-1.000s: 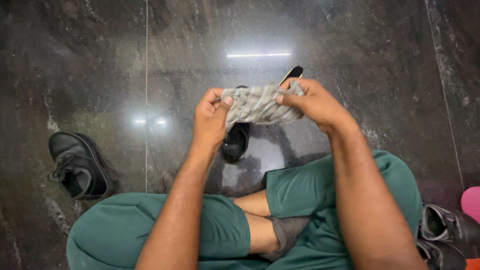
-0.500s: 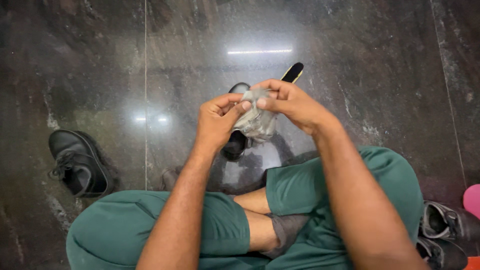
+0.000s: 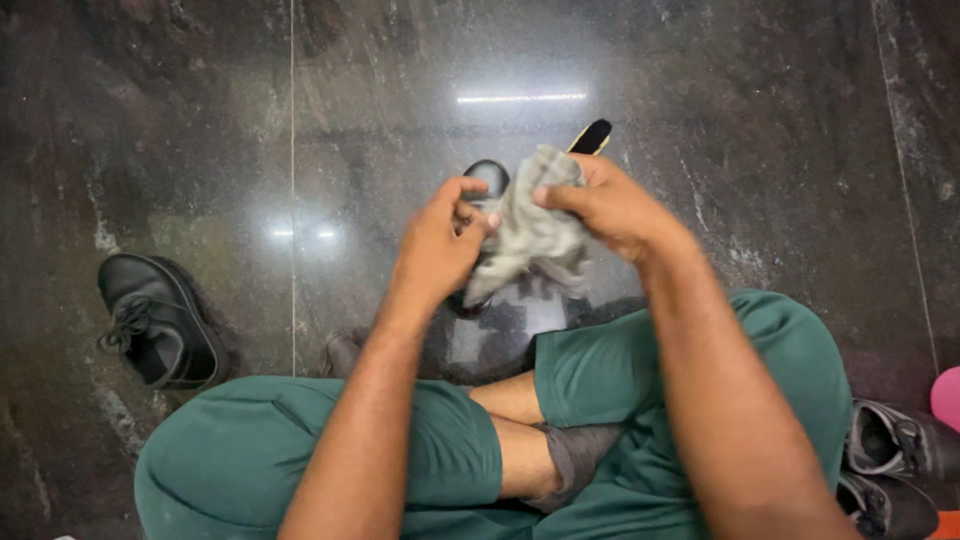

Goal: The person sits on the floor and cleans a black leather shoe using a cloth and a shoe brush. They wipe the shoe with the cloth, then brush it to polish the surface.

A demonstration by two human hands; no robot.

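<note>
I sit cross-legged in green shorts (image 3: 640, 370) on a dark polished stone floor. Both hands are raised in front of me with a grey striped cloth (image 3: 530, 235) between them. My right hand (image 3: 610, 205) pinches its upper edge. My left hand (image 3: 440, 245) grips its left side, fingers curled into the fabric. The cloth hangs bunched and loose, motion-blurred. Behind it on the floor lies a black shoe (image 3: 488, 180), mostly hidden by hands and cloth, with a black and yellow insole (image 3: 592, 136) sticking out beyond it.
Another black laced shoe (image 3: 150, 320) lies on the floor at my left. Two dark shoes (image 3: 895, 465) sit by my right knee, beside a pink object (image 3: 946, 395) at the frame edge. A ceiling light reflects off the floor (image 3: 200, 120).
The cloth was stretched wide between both hands, then bunched tight between them; now it hangs loose and crumpled, with my right hand slightly higher and the left hand lower.
</note>
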